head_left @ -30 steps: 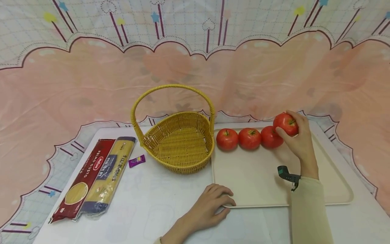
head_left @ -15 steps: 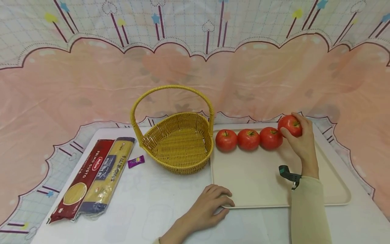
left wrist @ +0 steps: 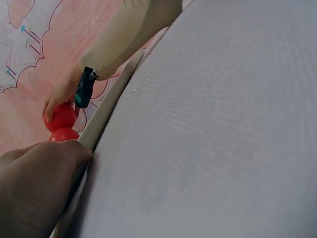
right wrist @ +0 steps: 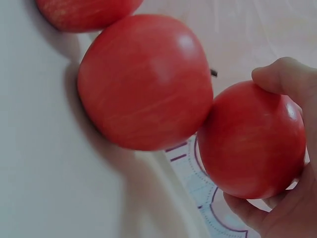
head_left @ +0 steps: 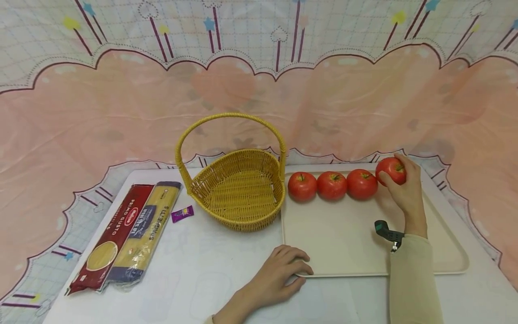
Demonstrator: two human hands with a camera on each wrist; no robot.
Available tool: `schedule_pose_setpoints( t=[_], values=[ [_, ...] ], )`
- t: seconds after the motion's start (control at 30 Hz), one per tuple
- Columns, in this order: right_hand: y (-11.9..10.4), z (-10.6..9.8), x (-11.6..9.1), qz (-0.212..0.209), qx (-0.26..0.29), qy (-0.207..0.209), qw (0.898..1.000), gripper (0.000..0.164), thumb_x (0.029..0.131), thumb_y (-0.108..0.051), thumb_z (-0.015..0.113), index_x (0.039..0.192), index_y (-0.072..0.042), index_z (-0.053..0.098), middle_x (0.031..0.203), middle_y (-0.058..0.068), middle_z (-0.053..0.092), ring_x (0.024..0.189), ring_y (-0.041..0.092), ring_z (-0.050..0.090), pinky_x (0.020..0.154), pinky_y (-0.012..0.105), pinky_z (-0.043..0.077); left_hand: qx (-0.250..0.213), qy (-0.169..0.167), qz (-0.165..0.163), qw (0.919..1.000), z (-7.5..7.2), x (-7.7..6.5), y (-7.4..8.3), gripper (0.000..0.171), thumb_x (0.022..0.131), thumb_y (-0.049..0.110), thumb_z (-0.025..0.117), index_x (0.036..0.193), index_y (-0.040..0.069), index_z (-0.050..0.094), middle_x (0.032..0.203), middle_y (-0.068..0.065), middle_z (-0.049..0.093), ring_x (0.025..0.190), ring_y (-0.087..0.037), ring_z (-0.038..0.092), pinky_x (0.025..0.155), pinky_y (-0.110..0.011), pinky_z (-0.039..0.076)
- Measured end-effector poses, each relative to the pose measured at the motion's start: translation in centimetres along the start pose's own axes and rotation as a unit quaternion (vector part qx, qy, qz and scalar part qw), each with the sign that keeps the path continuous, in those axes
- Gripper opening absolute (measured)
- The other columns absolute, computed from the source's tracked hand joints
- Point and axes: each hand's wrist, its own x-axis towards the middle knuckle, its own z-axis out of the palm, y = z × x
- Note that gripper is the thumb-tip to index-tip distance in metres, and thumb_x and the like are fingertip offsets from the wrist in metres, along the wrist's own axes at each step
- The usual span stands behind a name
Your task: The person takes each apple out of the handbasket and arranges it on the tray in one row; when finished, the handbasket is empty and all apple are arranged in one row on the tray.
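Note:
My right hand (head_left: 408,184) grips a red apple (head_left: 390,171) at the right end of a row, above the back of the cream tray (head_left: 336,243). Thumb and fingers wrap its sides in the right wrist view, where this apple (right wrist: 250,144) appears beside its neighbour (right wrist: 146,82); whether they touch I cannot tell. Three more apples sit along the tray's back edge: a left one (head_left: 302,186), a middle one (head_left: 332,185) and a right one (head_left: 362,184). My left hand (head_left: 277,276) rests at the tray's front left corner, fingers loosely bent over the rim.
A yellow wicker basket (head_left: 238,220) with a tall handle stands left of the tray. Farther left lie a small purple wrapped sweet (head_left: 183,213), a spaghetti pack (head_left: 145,234) and a red pasta pack (head_left: 109,238). A patterned cloth (head_left: 243,99) hangs behind the white table (head_left: 194,279).
My right hand has carried its apple a little to the right and down, away from overlapping the third apple. The left hand stays at the tray corner.

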Motion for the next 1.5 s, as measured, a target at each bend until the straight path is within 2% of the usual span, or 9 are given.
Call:
schedule_pose_setpoints(
  t=[0.13,0.27,0.57,0.83,1.0,1.3,1.43,1.5],
  values=[
    [0.9,-0.1,0.2,0.016,-0.009,-0.016,1.000,0.066,0.091,-0.032,0.058,0.149,-0.027,0.026,0.149,0.017,0.022,0.134,0.041,0.027,0.107,0.062,0.031,-0.002,0.000,0.000,1.0000,0.0,0.1,0.0,0.018,0.088,0.024,0.062,0.105,0.030,0.063,0.120,0.010,0.055,0.116,-0.007,0.046,0.108,-0.033,0.033],
    [1.6,0.0,0.2,0.020,-0.010,-0.029,0.999,0.066,0.092,-0.032,0.056,0.149,-0.022,0.025,0.148,0.022,0.022,0.133,0.044,0.027,0.106,0.064,0.030,-0.005,0.000,-0.002,1.0000,0.0,0.1,0.1,0.017,0.088,0.024,0.063,0.104,0.030,0.063,0.119,0.010,0.055,0.115,-0.006,0.047,0.107,-0.033,0.033],
    [3.0,0.2,0.4,0.012,-0.015,-0.049,0.999,0.065,0.093,-0.029,0.054,0.148,-0.014,0.024,0.142,0.030,0.023,0.128,0.047,0.029,0.103,0.066,0.029,-0.004,-0.003,-0.003,1.0000,0.0,0.0,0.2,0.017,0.087,0.024,0.063,0.103,0.030,0.064,0.119,0.011,0.055,0.115,-0.006,0.047,0.108,-0.032,0.033],
    [3.4,-0.1,0.2,0.027,-0.015,-0.069,0.997,0.068,0.094,-0.035,0.053,0.149,-0.013,0.020,0.142,0.033,0.018,0.128,0.052,0.026,0.104,0.068,0.027,-0.004,-0.009,-0.002,1.0000,0.2,0.0,0.3,0.016,0.088,0.025,0.062,0.103,0.030,0.063,0.120,0.011,0.055,0.116,-0.005,0.046,0.108,-0.032,0.032],
    [3.3,-0.3,0.2,0.034,-0.023,-0.085,0.996,0.070,0.096,-0.040,0.047,0.150,-0.012,0.015,0.143,0.035,0.014,0.127,0.055,0.025,0.103,0.070,0.025,-0.003,-0.007,0.003,1.0000,0.1,0.1,0.3,0.016,0.088,0.024,0.062,0.103,0.030,0.063,0.120,0.011,0.055,0.115,-0.006,0.046,0.108,-0.032,0.033],
    [3.1,-0.4,0.3,0.036,0.010,-0.079,0.996,0.068,0.098,-0.038,0.040,0.150,-0.008,0.009,0.146,0.038,0.017,0.130,0.057,0.023,0.109,0.067,0.017,-0.012,-0.007,-0.001,0.9999,0.2,0.0,0.0,0.017,0.088,0.025,0.063,0.104,0.030,0.063,0.119,0.011,0.055,0.115,-0.006,0.046,0.108,-0.032,0.032],
    [3.0,-0.5,0.3,0.033,0.018,-0.074,0.997,0.064,0.099,-0.035,0.037,0.149,-0.005,0.012,0.147,0.037,0.016,0.131,0.057,0.021,0.110,0.067,0.015,-0.037,-0.003,-0.007,0.9993,0.2,0.0,-0.3,0.018,0.090,0.027,0.061,0.107,0.029,0.062,0.120,0.011,0.054,0.117,-0.006,0.046,0.109,-0.032,0.032],
    [2.9,-0.4,0.3,0.024,0.019,-0.056,0.998,0.061,0.099,-0.032,0.037,0.149,-0.003,0.017,0.147,0.036,0.015,0.133,0.055,0.020,0.112,0.064,0.014,-0.059,0.002,-0.019,0.9981,0.0,0.0,-0.5,0.019,0.091,0.026,0.060,0.110,0.027,0.062,0.121,0.011,0.054,0.119,-0.005,0.045,0.109,-0.031,0.033]
  ],
)
